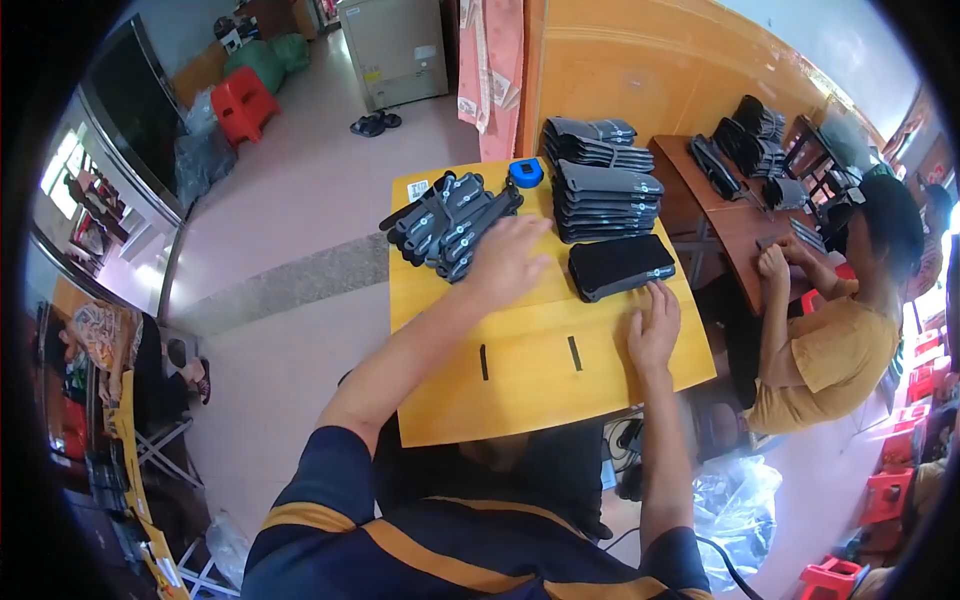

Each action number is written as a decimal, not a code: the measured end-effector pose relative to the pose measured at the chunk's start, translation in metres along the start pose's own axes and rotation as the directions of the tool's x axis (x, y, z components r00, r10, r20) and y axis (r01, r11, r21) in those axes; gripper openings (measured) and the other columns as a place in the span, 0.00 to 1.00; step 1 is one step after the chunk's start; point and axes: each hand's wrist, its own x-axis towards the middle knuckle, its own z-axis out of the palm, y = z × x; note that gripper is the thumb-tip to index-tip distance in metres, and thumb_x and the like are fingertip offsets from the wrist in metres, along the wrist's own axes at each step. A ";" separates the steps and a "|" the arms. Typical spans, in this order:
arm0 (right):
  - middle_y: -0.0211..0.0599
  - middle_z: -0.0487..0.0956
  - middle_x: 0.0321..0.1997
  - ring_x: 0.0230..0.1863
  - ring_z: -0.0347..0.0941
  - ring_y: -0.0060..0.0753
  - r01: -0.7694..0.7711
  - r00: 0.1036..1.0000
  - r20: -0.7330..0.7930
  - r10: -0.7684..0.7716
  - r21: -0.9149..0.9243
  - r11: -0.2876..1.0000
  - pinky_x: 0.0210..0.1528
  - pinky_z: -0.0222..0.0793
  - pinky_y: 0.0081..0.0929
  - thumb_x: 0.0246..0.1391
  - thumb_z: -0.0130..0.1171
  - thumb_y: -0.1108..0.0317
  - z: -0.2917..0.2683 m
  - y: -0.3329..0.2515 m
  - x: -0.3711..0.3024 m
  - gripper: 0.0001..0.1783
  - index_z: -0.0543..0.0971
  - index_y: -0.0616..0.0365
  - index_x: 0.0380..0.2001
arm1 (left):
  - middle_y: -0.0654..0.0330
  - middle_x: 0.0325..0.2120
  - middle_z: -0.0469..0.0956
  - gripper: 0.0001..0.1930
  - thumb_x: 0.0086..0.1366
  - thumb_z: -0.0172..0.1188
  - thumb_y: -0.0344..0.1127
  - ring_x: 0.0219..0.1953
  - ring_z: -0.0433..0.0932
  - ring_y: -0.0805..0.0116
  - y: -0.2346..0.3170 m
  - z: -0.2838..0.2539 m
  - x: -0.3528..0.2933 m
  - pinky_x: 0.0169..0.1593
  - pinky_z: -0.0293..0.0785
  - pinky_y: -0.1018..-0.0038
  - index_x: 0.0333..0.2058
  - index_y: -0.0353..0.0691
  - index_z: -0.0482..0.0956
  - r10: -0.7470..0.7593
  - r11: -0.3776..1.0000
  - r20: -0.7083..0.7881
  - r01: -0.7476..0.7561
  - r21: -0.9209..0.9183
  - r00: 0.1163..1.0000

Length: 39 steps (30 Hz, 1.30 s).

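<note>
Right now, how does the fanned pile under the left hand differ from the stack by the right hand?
The fanned pile is spread loosely and carries pale fittings; the neat stack is squared, taller and plain. The left hand rests on the pile; the right hand lies apart from the stack. Both are dark, flat pieces.

Yellow wooden surface (pixel 540 350), dark goods.
Two short black strips (pixel 484 362) on the yellow; flat black rectangular pad (pixel 620 266); grey fabric pieces with pale dots (pixel 452 222); stacked dark grey pads (pixel 605 200); round blue tape roll (pixel 526 172); navy sleeve with orange stripe (pixel 330 500).
</note>
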 end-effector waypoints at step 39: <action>0.50 0.69 0.74 0.74 0.62 0.59 0.321 0.789 0.447 -0.421 0.284 0.903 0.75 0.59 0.49 0.64 0.57 0.54 0.136 -0.198 0.018 0.36 0.67 0.59 0.70 | 0.37 0.41 0.82 0.15 0.63 0.61 0.35 0.45 0.83 0.38 -0.092 -0.038 -0.035 0.51 0.80 0.50 0.44 0.30 0.77 -0.516 0.840 0.285 0.414 0.349 0.808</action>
